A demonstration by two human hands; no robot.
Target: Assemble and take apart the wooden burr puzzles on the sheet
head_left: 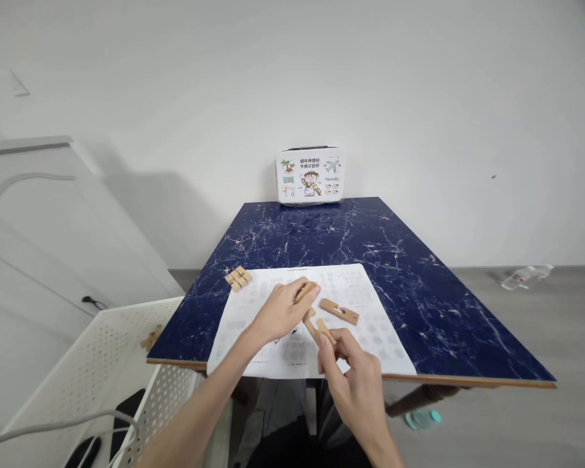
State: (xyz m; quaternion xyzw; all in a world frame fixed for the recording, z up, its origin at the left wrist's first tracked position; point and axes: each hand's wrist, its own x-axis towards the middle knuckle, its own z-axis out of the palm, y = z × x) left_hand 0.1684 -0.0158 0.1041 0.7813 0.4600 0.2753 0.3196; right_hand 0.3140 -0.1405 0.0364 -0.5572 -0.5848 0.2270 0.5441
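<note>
My left hand (280,311) is closed on a notched wooden puzzle stick (305,290) above a white printed sheet (365,338). My right hand (353,374) pinches a second notched wooden piece (316,326), whose far end lies just under the left hand's stick. A third flat wooden piece with a slot (339,311) lies on the sheet just right of both hands. A small bundle of joined wooden sticks (238,278) sits at the sheet's far left corner. The sheet lies on a dark blue marbled table (419,279).
A printed cardboard box (309,175) stands at the table's far edge against the white wall. A white perforated basket (102,364) with cables stands left of the table. A plastic bottle (521,277) lies on the floor at right, and a teal-capped one (422,418) lies under the table's front edge.
</note>
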